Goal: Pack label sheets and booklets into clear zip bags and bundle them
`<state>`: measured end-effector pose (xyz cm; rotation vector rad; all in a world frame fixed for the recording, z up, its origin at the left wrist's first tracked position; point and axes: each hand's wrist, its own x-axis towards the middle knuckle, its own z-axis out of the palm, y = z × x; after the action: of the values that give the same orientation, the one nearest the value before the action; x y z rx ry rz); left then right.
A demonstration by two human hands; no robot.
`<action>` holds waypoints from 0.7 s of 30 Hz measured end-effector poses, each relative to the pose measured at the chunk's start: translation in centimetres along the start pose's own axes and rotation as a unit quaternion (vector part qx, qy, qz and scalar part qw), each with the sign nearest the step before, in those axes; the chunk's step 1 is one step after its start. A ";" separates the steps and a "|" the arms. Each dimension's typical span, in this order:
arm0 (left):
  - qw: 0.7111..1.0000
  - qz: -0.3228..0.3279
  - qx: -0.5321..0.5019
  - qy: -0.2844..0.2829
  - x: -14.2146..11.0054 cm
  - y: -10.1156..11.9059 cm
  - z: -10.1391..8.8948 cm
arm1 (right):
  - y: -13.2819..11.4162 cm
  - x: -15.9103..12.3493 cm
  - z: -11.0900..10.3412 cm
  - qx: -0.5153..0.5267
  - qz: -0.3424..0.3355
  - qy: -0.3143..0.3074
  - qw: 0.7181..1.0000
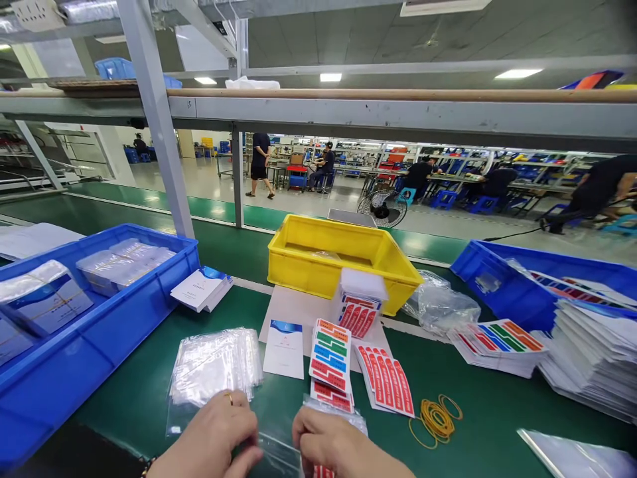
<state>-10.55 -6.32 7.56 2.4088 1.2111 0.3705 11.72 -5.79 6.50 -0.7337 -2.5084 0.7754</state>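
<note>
Plastic bag (279, 453) in handling, low between a worker's curled left hand (213, 435) and curled right hand (338, 441), near stickers (330, 355); thin film calls for light fingertips (whether either pinches it, one cannot tell).

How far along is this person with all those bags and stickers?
Probably early, though no count shows. Looks done: perhaps the clear item in the mostly bare yellow bin; I can't tell if it is filled. In hand: the left hand and right hand are at a clear bag. Apparently left: the pile of clear bags, colored sticker sheets and blue-and-white booklets.
</note>
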 end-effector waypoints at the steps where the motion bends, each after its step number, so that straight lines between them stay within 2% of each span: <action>1: 1.000 -0.017 -0.005 -0.015 -0.3 -0.2 0.0 | 0.2 0.4 -0.3 0.008 0.000 -0.014 1.000; 3: 0.998 -0.042 -0.015 -0.039 -0.8 -0.6 0.3 | 1.2 1.8 -0.6 -0.014 0.020 -0.024 0.999; 5: 0.996 -0.059 -0.027 -0.054 -1.2 -1.0 0.7 | 2.8 3.7 -0.3 -0.110 0.079 -0.018 0.991; 7: 0.995 -0.068 -0.043 -0.065 -1.4 -1.2 1.3 | 4.6 5.5 0.3 -0.229 0.129 -0.048 0.964; 9: 0.993 -0.068 -0.065 -0.067 -1.5 -1.5 2.0 | 6.0 6.8 1.2 -0.317 0.150 -0.108 0.930; 12: 0.989 -0.073 -0.110 -0.061 -1.8 -2.1 3.0 | 6.9 7.4 2.7 -0.379 0.152 -0.157 0.899; 14: 0.983 -0.085 -0.149 -0.059 -2.0 -2.5 3.5 | 7.1 7.1 3.4 -0.392 0.140 -0.146 0.897; 18: 0.963 -0.124 -0.233 -0.050 -2.1 -3.1 4.3 | 7.9 6.9 3.7 -0.365 0.146 -0.100 0.914; 21: 0.918 -0.150 -0.361 -0.058 -1.7 -3.3 5.5 | 9.0 7.2 2.4 -0.353 0.181 -0.063 0.916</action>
<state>-11.58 -7.28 1.02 1.5671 1.1126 0.4695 8.14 3.82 0.76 -1.4549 -2.8101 -0.0280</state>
